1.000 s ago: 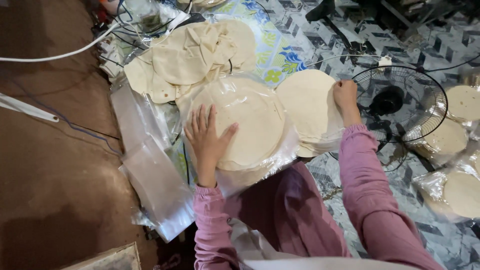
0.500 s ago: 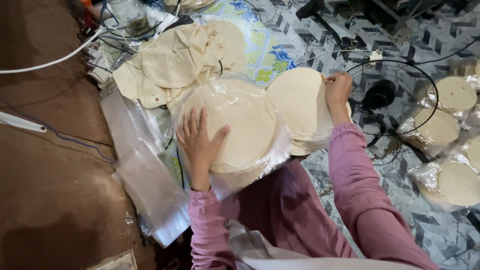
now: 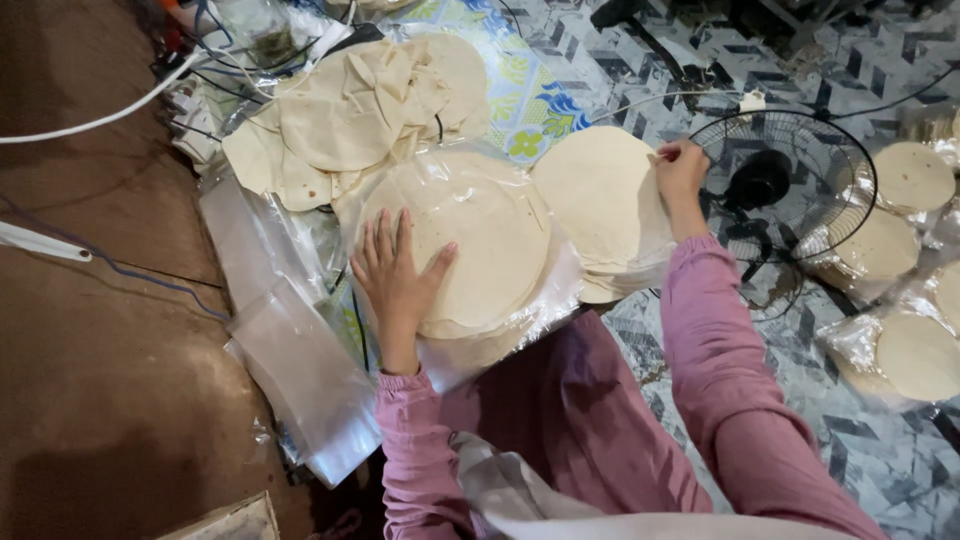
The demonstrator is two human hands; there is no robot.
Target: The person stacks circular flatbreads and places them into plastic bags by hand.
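In the middle of the frame the left hand point(image 3: 400, 285) lies flat, fingers spread wide, on the left edge of a bagged stack of round flatbreads point(image 3: 480, 250), which sits in a clear plastic bag on the patterned floor point(image 3: 880, 450) in front of the person's knees. It holds nothing; it only presses on the plastic. Compared with the earlier frames this hand sits in the same spot on the stack, with the same wide spread.

The right hand point(image 3: 680, 175), right of centre, has its fingers closed narrowly on the upper right rim of a second, bare stack of flatbreads point(image 3: 600, 210) just to the right of the bagged one and touching it. A second ago that hand was at the same rim, slightly nearer the frame's centre; the shift is small and goes with the whole view sliding.

In the upper left of the frame a loose heap of flatbreads point(image 3: 350, 110) lies spread over plastic. Empty clear bags point(image 3: 300, 370) lie at lower left beside the brown floor. At the right, a fan point(image 3: 770, 190) lies on the floor behind the right hand, and further bagged flatbreads point(image 3: 915, 355) lie at the right edge.
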